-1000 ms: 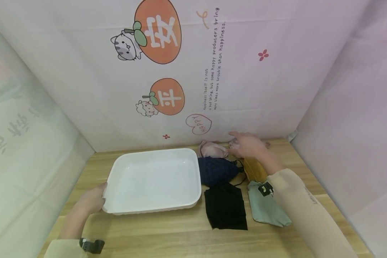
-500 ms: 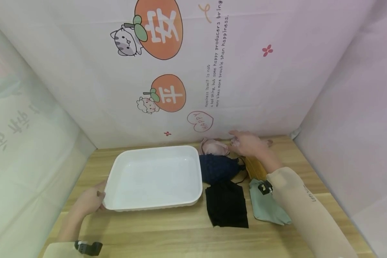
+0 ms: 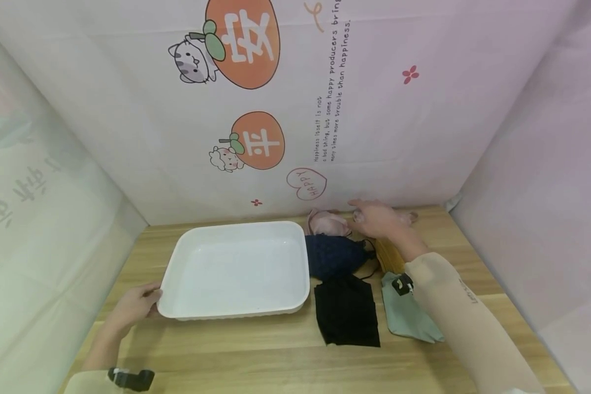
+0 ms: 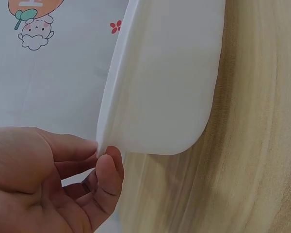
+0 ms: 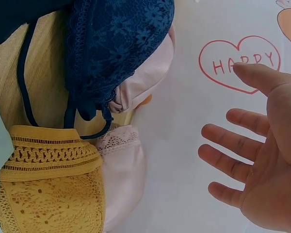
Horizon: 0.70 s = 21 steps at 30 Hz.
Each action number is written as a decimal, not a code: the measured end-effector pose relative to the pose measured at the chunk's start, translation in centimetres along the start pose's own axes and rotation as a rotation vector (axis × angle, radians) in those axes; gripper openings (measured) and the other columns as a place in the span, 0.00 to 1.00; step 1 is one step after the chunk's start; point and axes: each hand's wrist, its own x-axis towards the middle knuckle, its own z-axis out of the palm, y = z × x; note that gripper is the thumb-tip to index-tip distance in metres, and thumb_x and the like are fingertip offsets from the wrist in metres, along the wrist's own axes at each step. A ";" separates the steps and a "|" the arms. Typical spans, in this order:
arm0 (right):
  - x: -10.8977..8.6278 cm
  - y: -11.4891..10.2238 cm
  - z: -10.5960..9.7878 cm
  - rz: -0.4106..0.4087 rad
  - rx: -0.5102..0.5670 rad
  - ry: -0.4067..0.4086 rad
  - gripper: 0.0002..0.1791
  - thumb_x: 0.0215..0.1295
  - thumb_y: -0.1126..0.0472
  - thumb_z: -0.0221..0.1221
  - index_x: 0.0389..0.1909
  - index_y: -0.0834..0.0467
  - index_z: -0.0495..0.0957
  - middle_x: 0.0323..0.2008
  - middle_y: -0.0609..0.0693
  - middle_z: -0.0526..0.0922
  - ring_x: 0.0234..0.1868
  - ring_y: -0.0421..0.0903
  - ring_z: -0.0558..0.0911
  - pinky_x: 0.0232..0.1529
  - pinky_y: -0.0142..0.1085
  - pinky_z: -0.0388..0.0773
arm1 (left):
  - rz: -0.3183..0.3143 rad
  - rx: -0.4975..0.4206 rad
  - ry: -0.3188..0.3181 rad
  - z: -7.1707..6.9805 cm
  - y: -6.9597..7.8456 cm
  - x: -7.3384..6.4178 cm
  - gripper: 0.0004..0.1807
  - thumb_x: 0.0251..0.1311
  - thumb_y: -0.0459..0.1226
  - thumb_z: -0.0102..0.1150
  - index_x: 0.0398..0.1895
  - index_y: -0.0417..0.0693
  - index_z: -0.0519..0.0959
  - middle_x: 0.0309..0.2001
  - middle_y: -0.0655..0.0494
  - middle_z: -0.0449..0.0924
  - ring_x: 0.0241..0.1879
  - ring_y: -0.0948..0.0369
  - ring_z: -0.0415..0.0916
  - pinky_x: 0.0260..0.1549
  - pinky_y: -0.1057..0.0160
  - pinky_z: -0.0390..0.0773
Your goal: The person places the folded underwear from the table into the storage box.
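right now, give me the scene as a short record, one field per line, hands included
surface: wooden table
container: white tub
left hand: pinches the tub's rim near its front left corner
right hand: fingers spread, holding nothing, in front of the wall
right of tub, back: pink bra, second pink garment
right of tub, middle: navy bra, yellow lace garment
right of tub, front: black cloth, pale green cloth
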 end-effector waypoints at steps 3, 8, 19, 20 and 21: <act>0.3 0.2 0.1 0.000 0.017 -0.005 0.42 0.60 0.34 0.52 0.70 0.53 0.58 0.65 0.58 0.68 0.64 0.59 0.69 0.65 0.55 0.66 | -0.005 -0.015 0.001 0.0 0.0 0.0 0.25 0.71 0.39 0.40 0.65 0.30 0.61 0.45 0.43 0.80 0.36 0.61 0.78 0.39 0.56 0.83; 1.1 0.6 0.6 -0.015 0.021 -0.017 0.40 0.61 0.38 0.54 0.69 0.55 0.60 0.61 0.59 0.72 0.62 0.58 0.72 0.64 0.53 0.68 | -0.008 -0.034 0.005 0.0 0.0 0.0 0.25 0.72 0.40 0.39 0.65 0.31 0.61 0.47 0.40 0.79 0.36 0.61 0.79 0.39 0.56 0.83; 1.9 0.4 1.2 -0.015 0.017 -0.019 0.36 0.62 0.44 0.57 0.67 0.58 0.62 0.58 0.57 0.76 0.57 0.55 0.77 0.59 0.51 0.73 | -0.006 -0.037 0.009 0.1 0.0 -0.1 0.25 0.71 0.39 0.40 0.64 0.30 0.62 0.47 0.40 0.79 0.36 0.61 0.79 0.35 0.62 0.83; 1.9 0.4 1.2 -0.014 0.020 -0.022 0.36 0.62 0.44 0.57 0.67 0.58 0.62 0.58 0.57 0.76 0.57 0.55 0.76 0.59 0.51 0.73 | -0.005 -0.035 0.008 0.1 0.0 -0.1 0.25 0.71 0.39 0.40 0.65 0.30 0.62 0.47 0.40 0.79 0.36 0.61 0.79 0.36 0.61 0.83; 2.1 0.5 1.3 -0.011 0.017 -0.027 0.37 0.62 0.44 0.57 0.67 0.58 0.62 0.58 0.57 0.76 0.57 0.55 0.76 0.59 0.52 0.73 | -0.004 -0.039 0.007 0.1 0.0 -0.1 0.25 0.71 0.39 0.40 0.65 0.30 0.62 0.47 0.39 0.79 0.36 0.61 0.79 0.36 0.61 0.83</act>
